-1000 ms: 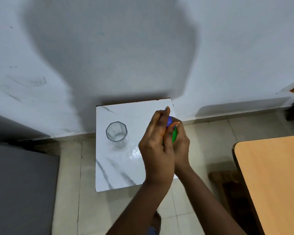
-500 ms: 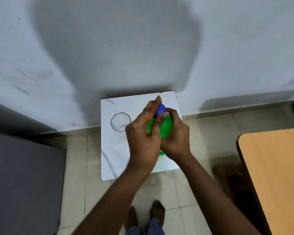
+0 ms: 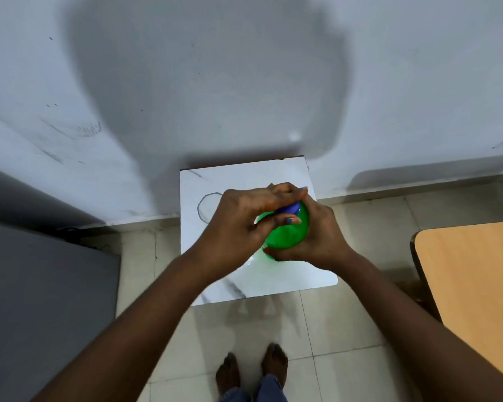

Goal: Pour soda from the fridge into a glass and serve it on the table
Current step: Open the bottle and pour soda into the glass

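Note:
A green soda bottle (image 3: 286,237) stands upright on a small white marble-patterned table (image 3: 288,275). My right hand (image 3: 314,236) is wrapped around the bottle's body from the right. My left hand (image 3: 244,219) reaches over the top, its fingers pinching the blue cap (image 3: 291,208). A clear empty glass (image 3: 208,206) stands on the table to the left of the bottle, mostly hidden behind my left hand.
A white wall rises right behind the small table. A grey cabinet or appliance (image 3: 41,300) fills the left side. A wooden table (image 3: 474,288) occupies the right edge. My bare feet (image 3: 251,369) stand on pale floor tiles below.
My view has tilted down and pulled back, so the feet now show. My left hand has turned around the blue cap, and more of the green bottle shows between my hands.

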